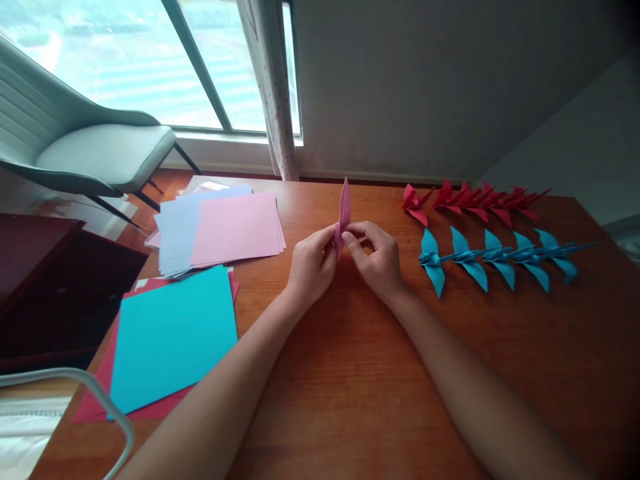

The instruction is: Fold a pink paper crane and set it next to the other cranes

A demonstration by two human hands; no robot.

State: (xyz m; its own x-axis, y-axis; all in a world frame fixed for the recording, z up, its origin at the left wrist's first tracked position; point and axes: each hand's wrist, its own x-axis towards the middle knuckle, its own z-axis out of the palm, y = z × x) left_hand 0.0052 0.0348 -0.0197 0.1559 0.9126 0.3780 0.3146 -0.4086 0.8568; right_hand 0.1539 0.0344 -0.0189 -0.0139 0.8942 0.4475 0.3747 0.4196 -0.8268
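Note:
A narrow piece of folded pink origami paper [345, 203] stands upright between my hands, over the middle of the wooden table. My left hand [314, 263] pinches its lower left side, thumb and fingers closed. From the other side my right hand [374, 257] grips the lower edge between thumb and forefinger. The fingers partly cover the bottom of the folded paper, so its lower folds are hidden.
Pink and pale blue sheets [237, 230] lie stacked at the left, with turquoise paper [175, 340] over red sheets nearer me. Red paper cranes [463, 198] and blue paper cranes [495, 257] line the right side. A chair [105, 150] stands beyond the table [340, 400].

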